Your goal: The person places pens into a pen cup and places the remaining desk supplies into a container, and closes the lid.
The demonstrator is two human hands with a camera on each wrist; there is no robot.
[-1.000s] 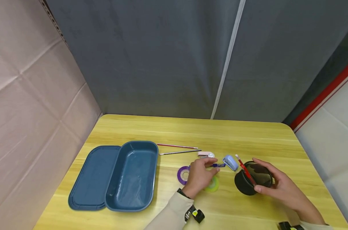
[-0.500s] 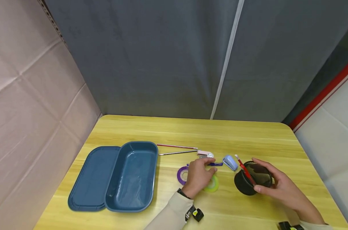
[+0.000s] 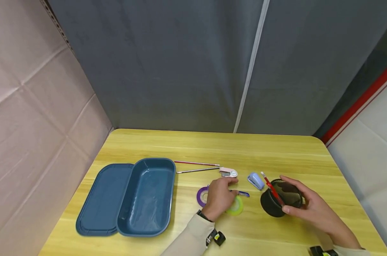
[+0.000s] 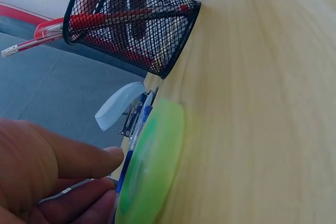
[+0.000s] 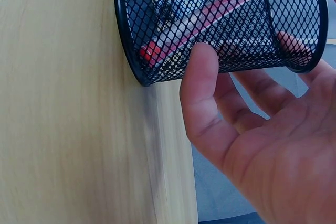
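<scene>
- Head view: blue pen lies at lower centre, partly under the left hand. Its right end has swung toward the bottom of the frame over the last second; the barrel, level earlier, now slopes.
- Left hand: thumb beside the pen in the head view. In the left wrist view the fingertips are at the barrel, next to the green tape roll; cannot tell whether they pinch it or merely touch it.
- Right hand: grips the black mesh cup at lower right, thumb against the mesh. No change of position noted.
- Cup contents: red-capped pen and a white-tipped pencil, both leaning out past the rim.
- Pale pink stapler, above the left hand: turned slightly since the earlier frames; it sits against the right end of the grey pencil.
- Unchanged: blue stapler left of the cup; purple tape roll left of the left hand; red pencil above the grey one; blue box and lid at lower left.
- Assessment: the pen's shift suggests the left hand is working it loose from the tabletop, not yet lifted, while the right steadies the cup.
</scene>
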